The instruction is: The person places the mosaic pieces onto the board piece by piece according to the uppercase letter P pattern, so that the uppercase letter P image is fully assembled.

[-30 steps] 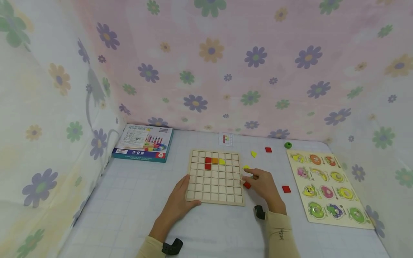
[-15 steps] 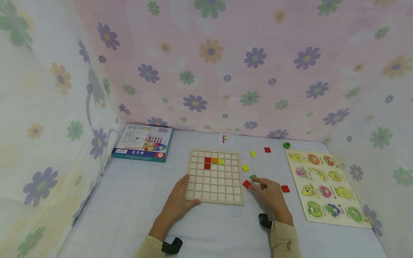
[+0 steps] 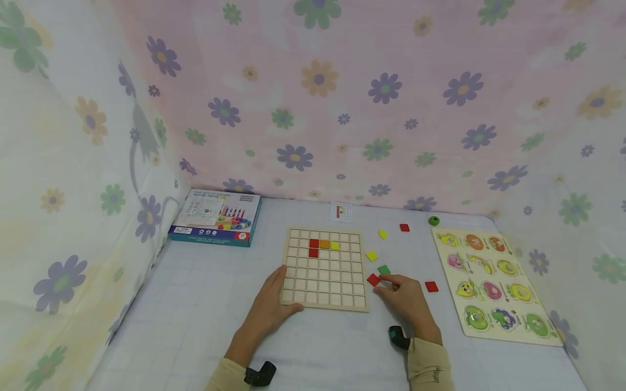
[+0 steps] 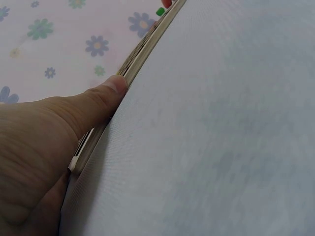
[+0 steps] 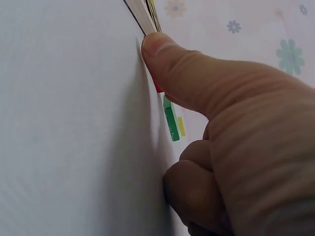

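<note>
Our beige fabric sleeves [image 3: 426, 358], the right with small dark lettering [image 3: 437, 374], and our chunky black wrist-worn devices [image 3: 261, 374].

I can read "FIVE SETS OF COLUMN" on the cardboard box [image 3: 215, 217]; the right sleeve's [image 3: 429, 361] lettering is too blurred.

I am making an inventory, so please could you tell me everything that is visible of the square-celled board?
The board looks like pale wood, with a raised rim and thin dividers forming square cells. It lies flat on the white cloth. Toward its far side sit two red tiles, one below the other, with an orange tile and a yellow tile beside the upper one. The left hand touches its near-left corner area.
</note>
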